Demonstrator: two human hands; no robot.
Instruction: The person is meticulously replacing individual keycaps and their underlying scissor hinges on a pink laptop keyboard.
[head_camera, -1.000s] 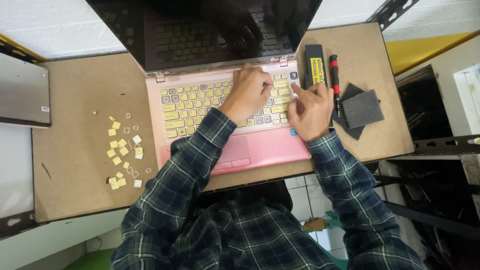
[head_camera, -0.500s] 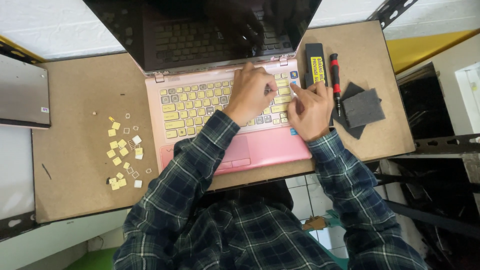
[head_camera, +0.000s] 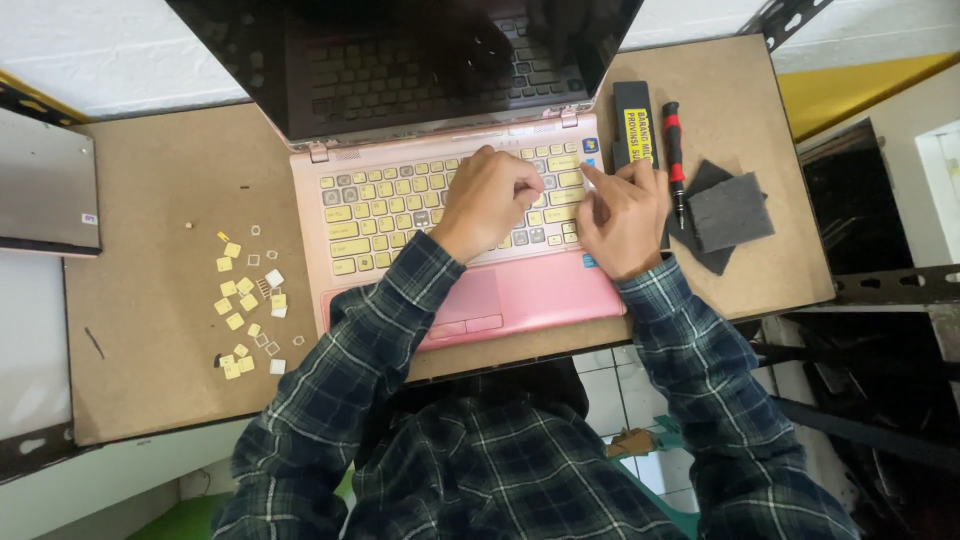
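On brown fibreboard bench (head_camera: 180, 170), steady pink laptop's yellow-keyed keyboard (head_camera: 400, 205) with curled, empty left hand (head_camera: 487, 200) while right hand (head_camera: 622, 215) pinches a small pale tool, hard to identify, at far-right keys.

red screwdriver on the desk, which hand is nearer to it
Right. The right hand rests on the keyboard's right edge, just left of the red screwdriver. The left hand lies mid-keyboard on the pink laptop, farther away.
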